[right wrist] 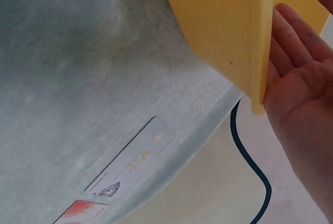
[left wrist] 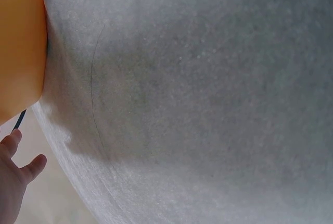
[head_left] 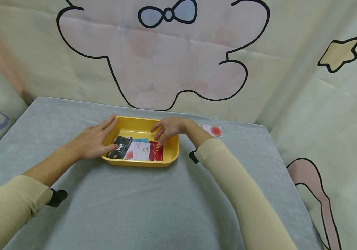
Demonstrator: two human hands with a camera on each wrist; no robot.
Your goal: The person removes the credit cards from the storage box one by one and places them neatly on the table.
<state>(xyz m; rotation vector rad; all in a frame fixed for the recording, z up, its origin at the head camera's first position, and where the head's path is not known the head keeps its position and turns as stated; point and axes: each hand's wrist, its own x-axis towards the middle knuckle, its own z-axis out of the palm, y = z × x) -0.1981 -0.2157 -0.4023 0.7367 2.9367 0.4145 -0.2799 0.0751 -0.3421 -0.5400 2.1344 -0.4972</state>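
Hands (head_left: pixel 94 141) (head_left: pixel 171 127) reach over the yellow tray (head_left: pixel 141 164), loose cards (head_left: pixel 212 131) on cloth (head_left: pixel 153 208) nearby.

Shows orange-yellow tub (left wrist: pixel 21 41) at L edge of frame, partly cut off. Has L hand (left wrist: pixel 10 187) just below, mostly out of view; can't tell re: contact. Also incl. grey cloth (left wrist: pixel 208 99), partly shadowed, w/ thin dark line (left wrist: pixel 92 78).
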